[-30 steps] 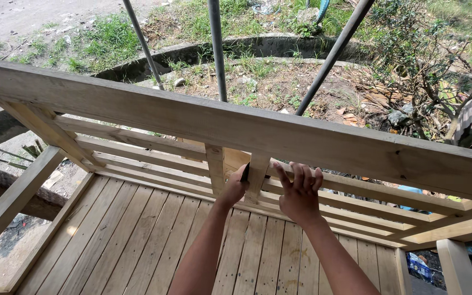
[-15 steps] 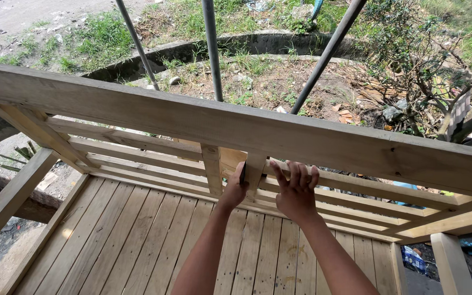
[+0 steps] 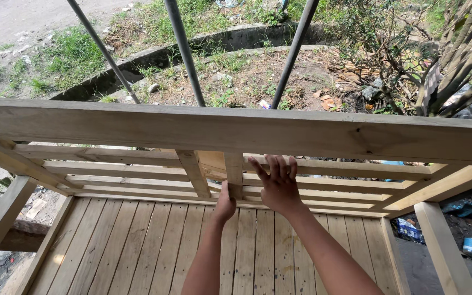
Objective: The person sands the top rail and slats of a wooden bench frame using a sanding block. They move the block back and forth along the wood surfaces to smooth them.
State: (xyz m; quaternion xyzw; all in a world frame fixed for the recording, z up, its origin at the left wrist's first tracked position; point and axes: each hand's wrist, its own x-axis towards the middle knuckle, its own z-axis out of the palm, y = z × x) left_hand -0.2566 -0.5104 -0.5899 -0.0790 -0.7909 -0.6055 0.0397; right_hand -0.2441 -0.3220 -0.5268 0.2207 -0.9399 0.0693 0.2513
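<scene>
At frame centre a short wooden upright (image 3: 234,173) stands vertical beneath the wide top rail (image 3: 236,131), which runs left to right. The left hand (image 3: 224,204) grips the upright's lower end; the right hand (image 3: 278,183) lies beside it, fingers spread on horizontal slats (image 3: 329,194). Open plank floor (image 3: 137,246) lies below.

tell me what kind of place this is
Probably an outdoor building site, on a raised timber deck under construction. Signs: the bare plank floor, the unpainted wooden railing that both hands touch, and the metal poles over grass and dirt below.
</scene>
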